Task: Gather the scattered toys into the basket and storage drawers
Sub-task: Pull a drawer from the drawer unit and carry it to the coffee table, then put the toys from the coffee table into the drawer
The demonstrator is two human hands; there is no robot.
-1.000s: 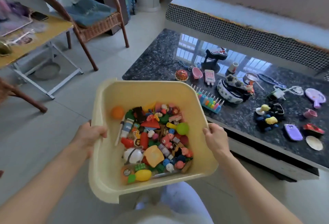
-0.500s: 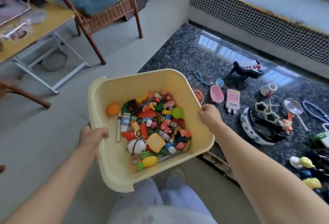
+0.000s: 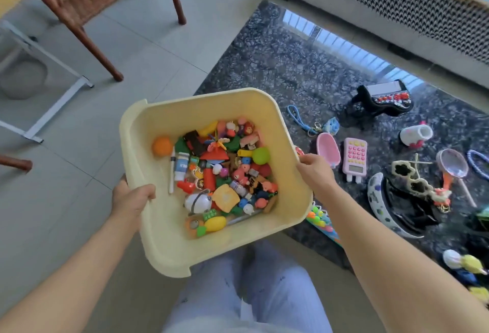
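Lowered and swung rightward, the pale yellow plastic drawer bin [image 3: 169, 229] now overlaps the dark speckled stone table [image 3: 275, 68].
Left hand [image 3: 131, 196] and right hand [image 3: 315, 172] clamp opposite rims; its notched front corner points toward the person, small colourful toys [image 3: 222, 174] inside.

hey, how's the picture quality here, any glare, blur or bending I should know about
Head view: window glare streaks the polished dark table near its far edge; wide-angle bending curves the sofa base and white table legs; the chair and frame edges are smeared; the yellow bin and its toys are fairly sharp under soft, even daylight, as is each grip of the left hand and right hand.
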